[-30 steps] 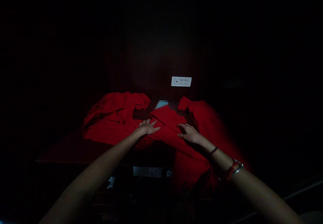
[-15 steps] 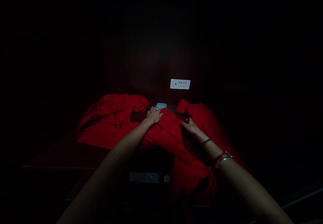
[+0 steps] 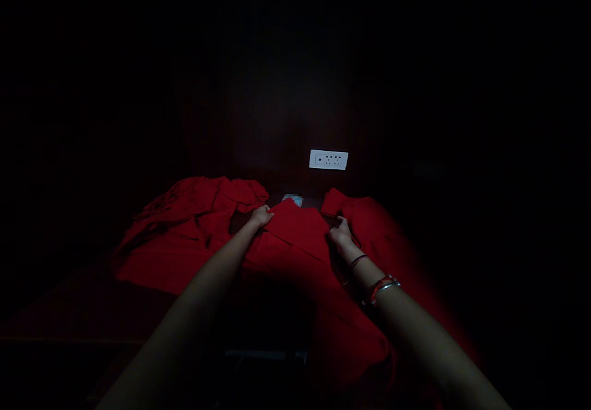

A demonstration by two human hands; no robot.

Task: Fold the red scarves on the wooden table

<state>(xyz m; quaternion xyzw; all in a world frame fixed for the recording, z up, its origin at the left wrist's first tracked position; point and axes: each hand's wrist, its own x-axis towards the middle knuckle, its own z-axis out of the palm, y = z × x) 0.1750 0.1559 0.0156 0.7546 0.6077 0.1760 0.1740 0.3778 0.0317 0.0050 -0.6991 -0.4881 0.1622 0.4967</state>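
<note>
In the head view, the left hand [image 3: 262, 215] has moved away from the phone-like thing [image 3: 293, 200] to the left corner of the middle section of red cloth [image 3: 298, 231]. That corner has shifted outward with it, so the cloth now seems broader and flatter across the top, judging by how little it sags between the hands. The left fingers are curled and look closed on the corner. The right hand [image 3: 340, 235] is bent at the right edge of the same section, beside the gap before the right heap of red cloth [image 3: 373, 219]; its fingers are partly curled, but I cannot tell whether they grip the edge or only rest by it. A dark band [image 3: 359, 260] and red and silver bracelets [image 3: 385, 285] sit on the right wrist and forearm.

The middle section lies on the dark table [image 3: 69, 340], its far edge just against or slightly over the phone-like thing. To the left is a crumpled heap of red cloth [image 3: 194, 210]; whether the heaps and the middle section are separate pieces cannot be told. A diagonal fold line crosses the middle section, and its lower part falls into shadow towards the near side.

Behind, a white socket panel [image 3: 329, 159] is fixed to the dark wall [image 3: 277, 108]. It shows no readable brand or lettering; the phone-like thing is pixelated, and no label can be made out on the cloth
</note>
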